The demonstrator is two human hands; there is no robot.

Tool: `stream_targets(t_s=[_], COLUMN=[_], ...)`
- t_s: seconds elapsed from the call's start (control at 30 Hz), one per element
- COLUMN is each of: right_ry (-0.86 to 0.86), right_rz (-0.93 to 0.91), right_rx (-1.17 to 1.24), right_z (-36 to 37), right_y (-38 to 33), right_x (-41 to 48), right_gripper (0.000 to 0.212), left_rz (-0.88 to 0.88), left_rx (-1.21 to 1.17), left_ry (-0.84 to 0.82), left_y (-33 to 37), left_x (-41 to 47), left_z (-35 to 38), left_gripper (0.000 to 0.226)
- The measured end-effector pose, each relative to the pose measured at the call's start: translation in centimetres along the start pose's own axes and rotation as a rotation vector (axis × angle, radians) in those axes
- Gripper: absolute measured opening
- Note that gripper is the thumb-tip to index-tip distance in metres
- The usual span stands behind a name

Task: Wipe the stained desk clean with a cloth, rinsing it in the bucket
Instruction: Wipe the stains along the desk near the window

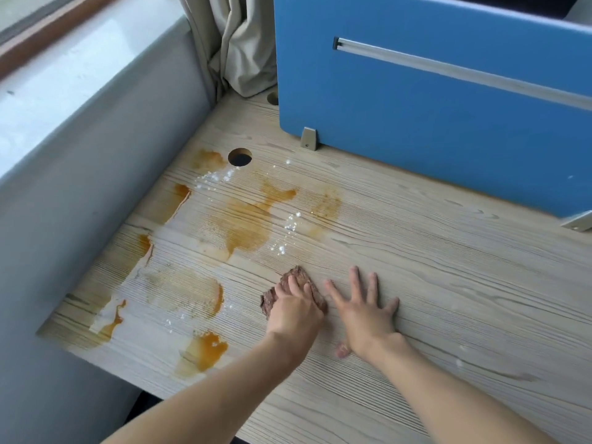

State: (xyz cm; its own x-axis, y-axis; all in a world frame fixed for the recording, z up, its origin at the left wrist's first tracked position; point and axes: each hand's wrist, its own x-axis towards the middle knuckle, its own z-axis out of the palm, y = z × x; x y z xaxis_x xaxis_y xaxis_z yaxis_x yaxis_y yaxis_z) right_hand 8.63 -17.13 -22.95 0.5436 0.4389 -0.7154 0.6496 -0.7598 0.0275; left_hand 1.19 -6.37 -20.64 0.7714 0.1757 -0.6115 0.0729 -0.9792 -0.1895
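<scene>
Two hands wiping a stained wood-grain counter.
The left grip presses a brown cloth near the counter's centre, fingers laid flat on it. The right grip rests spread wide just beside it. Orange stains lie to the left.

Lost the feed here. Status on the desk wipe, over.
Left hand presses cloth on desk. Right hand flat, empty. Orange stains left of cloth. Nothing blocking.
</scene>
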Motion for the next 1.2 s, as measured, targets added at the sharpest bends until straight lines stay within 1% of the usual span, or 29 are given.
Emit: stream_targets(t_s=[0.1, 0.17, 0.23, 0.3, 0.37, 0.43, 0.5, 0.53, 0.6, 0.63, 0.67, 0.73, 0.8, 0.83, 0.9, 0.97, 1.2], right_ry=[-0.002, 0.011, 0.011, 0.009, 0.017, 0.016, 0.032, 0.048, 0.064, 0.057, 0.046, 0.031, 0.019, 0.014, 0.004, 0.008, 0.013], right_rz=[-0.004, -0.005, -0.006, -0.016, -0.025, -0.035, -0.040, -0.026, 0.049, 0.077, 0.089, 0.082, 0.067, 0.058, 0.032, 0.003, -0.010], right_rx=[-0.005, -0.023, -0.017, -0.011, -0.021, 0.002, 0.086, 0.115, 0.154, 0.176, 0.183, 0.157, 0.119, 0.106, 0.088, 0.063, 0.042], right_z=[0.0, 0.1, 0.0, 0.0, 0.1, -0.1, -0.7, -1.0, -1.4, -1.4, -1.5, -1.5, -1.7, -2.0, -2.4, -2.9, -2.6], right_y=[0.0, 0.0, 0.0, 0.2, 0.3, 0.6, 0.9, 1.1, 1.7, 1.8, 1.9, 1.7, 1.6, 1.7, 2.0, 2.7, 3.0], right_x=[-0.1, -0.1, 0.0, 0.0, 0.1, 0.3, 0.6, 0.8, 1.3, 1.6, 1.8, 1.9, 1.8, 1.9, 2.1, 2.3, 2.5], right_gripper=[0.133, 0.134, 0.134, 0.135, 0.136, 0.135, 0.127, 0.123, 0.123, 0.123, 0.122, 0.122, 0.122, 0.122, 0.120, 0.116, 0.113], left_rz=[-0.013, -0.049, -0.095, -0.142, -0.125, -0.075, -0.063, -0.074, -0.116, -0.141, -0.156, -0.130, -0.053, -0.026, -0.024, -0.066, -0.053], left_rx=[-0.076, -0.120, -0.171, -0.286, -0.366, -0.382, -0.367, -0.367, -0.413, -0.439, -0.457, -0.464, -0.429, -0.419, -0.475, -0.531, -0.529], left_ry=[0.038, 0.039, 0.039, 0.050, 0.146, 0.242, 0.254, 0.254, 0.284, 0.296, 0.305, 0.299, 0.295, 0.298, 0.333, 0.374, 0.424], left_y=[-1.6, -1.9, -1.7, -2.0, -2.6, -2.9, -2.7, -2.7, -3.1, -3.5, -3.6, -3.1, -2.0, -2.0, -2.8, -3.9, -3.3], left_x=[1.0, 1.9, 2.5, 2.4, 1.9, 1.6, 1.8, 2.1, 3.4, 3.9, 4.2, 4.2, 3.6, 3.4, 4.1, 5.2, 5.8], left_z=[-1.5, -2.3, -1.6, -0.5, 0.4, 1.0, 1.2, 1.0, 0.2, -0.2, -0.5, -0.3, 0.6, 0.9, 0.8, 0.3, 0.7], left_gripper=[0.066, 0.071, 0.078, 0.081, 0.077, 0.075, 0.070, 0.061, 0.030, 0.020, 0.016, 0.019, 0.034, 0.036, 0.028, 0.021, 0.019])
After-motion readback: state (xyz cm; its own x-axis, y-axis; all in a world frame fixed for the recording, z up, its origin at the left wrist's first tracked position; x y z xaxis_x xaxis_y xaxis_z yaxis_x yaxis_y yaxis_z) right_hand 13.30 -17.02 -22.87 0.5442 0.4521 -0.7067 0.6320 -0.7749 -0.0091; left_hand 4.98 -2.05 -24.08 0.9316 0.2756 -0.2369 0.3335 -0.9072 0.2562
